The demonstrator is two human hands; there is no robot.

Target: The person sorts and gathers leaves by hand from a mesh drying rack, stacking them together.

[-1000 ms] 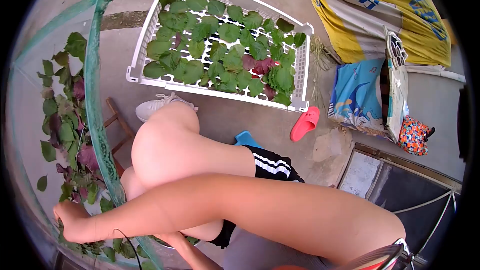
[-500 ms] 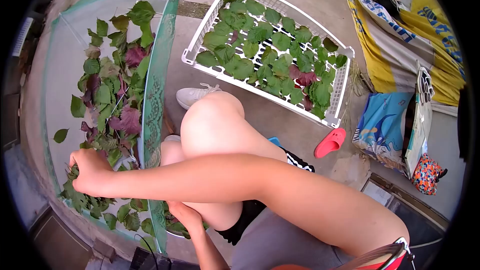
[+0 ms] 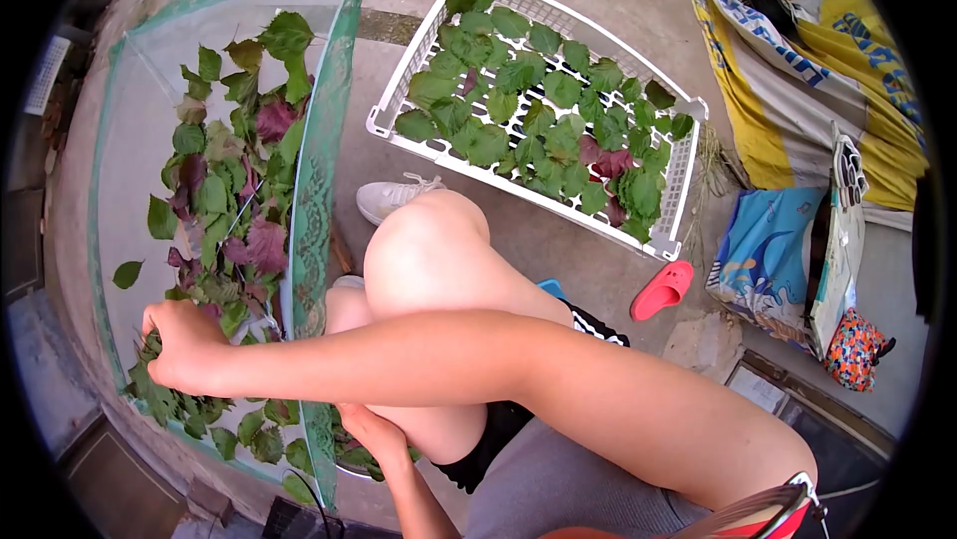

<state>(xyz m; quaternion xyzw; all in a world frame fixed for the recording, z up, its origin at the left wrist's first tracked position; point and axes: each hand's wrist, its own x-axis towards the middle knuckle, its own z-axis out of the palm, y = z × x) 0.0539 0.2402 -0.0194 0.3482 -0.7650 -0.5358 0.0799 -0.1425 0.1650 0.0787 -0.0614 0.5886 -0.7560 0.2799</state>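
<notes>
My right hand (image 3: 187, 348) reaches across to the lower left of the green-edged mesh sheet (image 3: 319, 190), its fingers curled round green leaves (image 3: 150, 397). Below my forearm, my left hand (image 3: 371, 431) is beside the mesh edge, close to a container of leaves (image 3: 356, 456); its fingers are mostly hidden. Loose green and purple leaves (image 3: 211, 190) lie scattered on the mesh. A white slatted crate (image 3: 688, 175) at the top centre holds green leaves spread in a layer, with a few purple ones.
My bent knee (image 3: 424, 250) and a white shoe (image 3: 389, 198) lie between mesh and crate. A red clog (image 3: 662, 291) is on the concrete floor. To the right are a blue patterned bag (image 3: 763, 260), a colourful cloth bundle (image 3: 852, 350) and a yellow-and-white tarp (image 3: 743, 130).
The view has swung left, so the mesh, crate and both hands appear further right. Over the last half second my hands have hardly moved.
</notes>
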